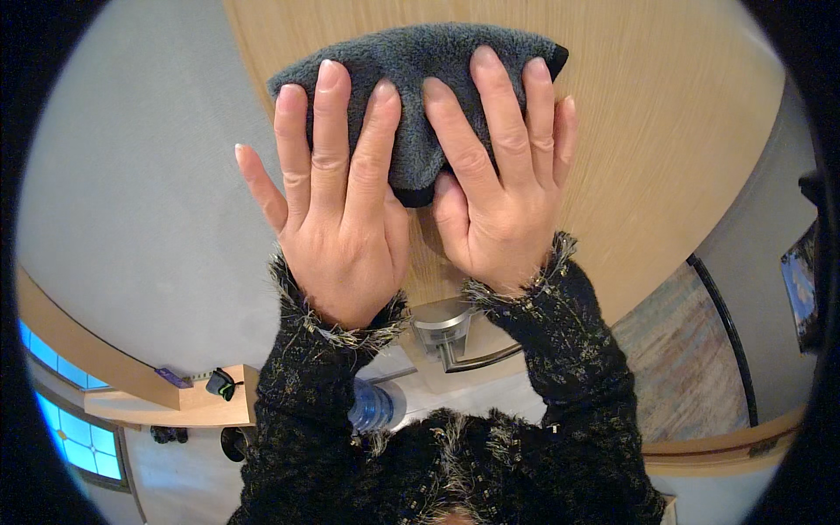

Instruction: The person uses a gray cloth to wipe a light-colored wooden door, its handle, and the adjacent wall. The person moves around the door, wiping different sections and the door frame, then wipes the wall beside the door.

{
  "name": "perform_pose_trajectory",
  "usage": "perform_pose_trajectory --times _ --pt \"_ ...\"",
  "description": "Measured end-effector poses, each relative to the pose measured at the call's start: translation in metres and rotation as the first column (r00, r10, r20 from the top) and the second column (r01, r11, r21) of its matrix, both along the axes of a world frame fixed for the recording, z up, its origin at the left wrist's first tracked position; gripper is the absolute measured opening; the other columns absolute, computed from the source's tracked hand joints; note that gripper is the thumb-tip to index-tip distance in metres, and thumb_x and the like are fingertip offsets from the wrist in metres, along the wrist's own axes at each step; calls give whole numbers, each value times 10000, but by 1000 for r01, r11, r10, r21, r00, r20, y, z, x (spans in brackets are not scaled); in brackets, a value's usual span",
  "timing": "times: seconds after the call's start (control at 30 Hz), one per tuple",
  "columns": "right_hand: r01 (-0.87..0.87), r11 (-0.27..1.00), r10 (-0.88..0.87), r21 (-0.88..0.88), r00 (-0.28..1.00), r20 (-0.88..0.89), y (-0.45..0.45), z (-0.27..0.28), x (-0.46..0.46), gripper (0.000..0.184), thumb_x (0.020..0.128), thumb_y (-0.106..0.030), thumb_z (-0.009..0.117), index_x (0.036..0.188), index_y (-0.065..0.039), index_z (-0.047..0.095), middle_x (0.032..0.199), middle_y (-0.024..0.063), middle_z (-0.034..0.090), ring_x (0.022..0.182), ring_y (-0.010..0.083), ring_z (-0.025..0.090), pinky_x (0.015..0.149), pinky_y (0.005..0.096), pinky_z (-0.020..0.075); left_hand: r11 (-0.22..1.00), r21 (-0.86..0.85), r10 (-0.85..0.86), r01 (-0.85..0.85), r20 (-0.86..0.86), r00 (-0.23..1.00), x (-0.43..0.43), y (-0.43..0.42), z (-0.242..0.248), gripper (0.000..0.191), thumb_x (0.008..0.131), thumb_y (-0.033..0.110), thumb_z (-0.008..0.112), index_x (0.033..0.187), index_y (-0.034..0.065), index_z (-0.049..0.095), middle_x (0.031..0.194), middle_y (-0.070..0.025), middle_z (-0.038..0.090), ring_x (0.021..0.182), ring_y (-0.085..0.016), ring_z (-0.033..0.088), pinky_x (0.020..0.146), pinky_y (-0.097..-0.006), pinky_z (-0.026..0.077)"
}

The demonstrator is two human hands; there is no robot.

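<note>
A dark grey plush cloth (412, 125) with black edging lies spread against a light wood-grain door (630, 157). My left hand (341, 256) presses the cloth's left half with its fingers spread, the little finger resting off to the side. On the right half, my right hand (508, 210) lies with its fingertips on the fabric and its thumb tucked by the lower edge. Between the hands the cloth bunches into a ridge. Below my wrists is a metal lever handle (482, 363) on the door, partly hidden by my right sleeve.
A grey wall (131, 170) borders the door on the left. Lower left, a wooden shelf (154, 408) bears a small dark pouch (222, 384). A large blue water bottle (373, 405) stands beyond my left sleeve. A patterned rug (682, 361) lies at lower right.
</note>
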State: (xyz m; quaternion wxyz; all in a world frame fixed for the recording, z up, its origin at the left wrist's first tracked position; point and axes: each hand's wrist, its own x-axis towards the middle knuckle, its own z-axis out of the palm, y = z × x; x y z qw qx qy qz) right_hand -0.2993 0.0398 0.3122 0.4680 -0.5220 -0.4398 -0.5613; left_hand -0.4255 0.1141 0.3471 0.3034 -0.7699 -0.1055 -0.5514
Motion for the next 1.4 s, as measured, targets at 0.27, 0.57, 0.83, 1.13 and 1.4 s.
perform_pose_trajectory --times 0.27,0.57,0.83,1.13,1.4 --pt "-66 976 41 -205 991 -126 -2 -92 1 502 698 -201 628 1196 -246 594 1344 40 446 1324 327 282 1070 570 139 997 -14 75 -81 -252 965 -13 1 -79 417 810 180 537 1225 198 571 1395 -40 417 1354 -245 276 1107 -520 52" --pt "-4 969 -38 -248 985 -165 -13 -53 19 472 730 -197 585 1201 -206 584 1367 52 436 1330 323 281 1084 548 88 996 -81 23 -44 -243 970 0 -8 -50 468 797 149 572 1260 193 530 1406 -51 396 1327 -254 310 1096 -502 99" --pt "15 978 -36 -209 994 -99 -4 -137 -1 435 736 -195 621 1165 -265 624 1331 22 468 1327 292 288 1076 558 124 991 -64 88 -119 -362 928 -30 -4 -115 435 810 138 571 1243 138 535 1380 -138 405 1330 -323 297 1081 -553 126" --pt "47 979 -64 -200 995 -76 -7 -157 -10 444 742 -231 609 1185 -264 606 1349 -17 457 1315 268 310 1079 552 96 973 -212 9 -95 -376 927 -30 -7 -149 576 769 174 601 1318 93 448 1431 -226 297 1355 -386 220 1085 -567 72" --pt "123 992 -126 -38 990 -62 -4 -38 21 451 767 -174 538 1214 -212 588 1368 65 447 1316 329 311 1085 525 86 994 -69 -93 89 -61 994 36 12 -47 495 815 122 522 1308 106 471 1440 -189 308 1363 -358 219 1095 -531 46"
